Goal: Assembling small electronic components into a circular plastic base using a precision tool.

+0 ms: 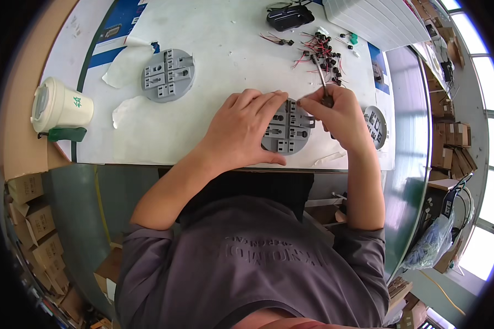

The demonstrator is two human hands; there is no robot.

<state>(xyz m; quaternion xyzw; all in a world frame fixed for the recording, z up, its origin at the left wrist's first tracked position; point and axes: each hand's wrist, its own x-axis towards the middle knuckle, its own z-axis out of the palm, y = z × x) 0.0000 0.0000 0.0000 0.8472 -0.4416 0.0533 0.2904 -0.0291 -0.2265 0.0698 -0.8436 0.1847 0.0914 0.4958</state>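
A: Okay, head view, hands?
B: Left hand [247, 129] flat, fingers spread, pinning round grey fixture [287, 132] at table edge [203, 159]. Right hand [337, 112] pinches tweezers [321, 82] over it.
A: Progress?
B: Looks midway; wired parts pile [324, 55] remains, second fixture [167, 75] untouched.

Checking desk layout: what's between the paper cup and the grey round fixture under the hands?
Head view: between the paper cup and the held fixture lies white table cover with a torn paper scrap; a second grey fixture sits just above that line.
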